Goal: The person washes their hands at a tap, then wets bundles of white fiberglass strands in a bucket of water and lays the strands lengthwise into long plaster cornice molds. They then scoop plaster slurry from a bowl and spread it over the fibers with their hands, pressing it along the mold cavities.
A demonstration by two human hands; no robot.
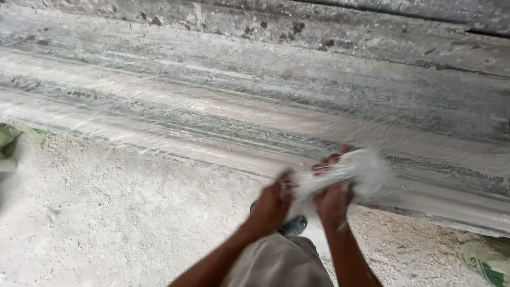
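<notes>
Dusty concrete floor point(106, 223) lies under a long grey moulded slab point(255, 106). At its front edge a white fibre bundle point(361, 172) is gripped by both hands: left hand point(273, 204) closed on its left end, right hand point(333, 199) closed under it, the bundle stretching up-right from them

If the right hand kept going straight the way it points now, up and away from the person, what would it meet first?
The right hand already grips the white fibre bundle, so that comes first. Past it lies the long grey moulded slab covered with white strands. The frame is blurred, so depth is uncertain.
</notes>
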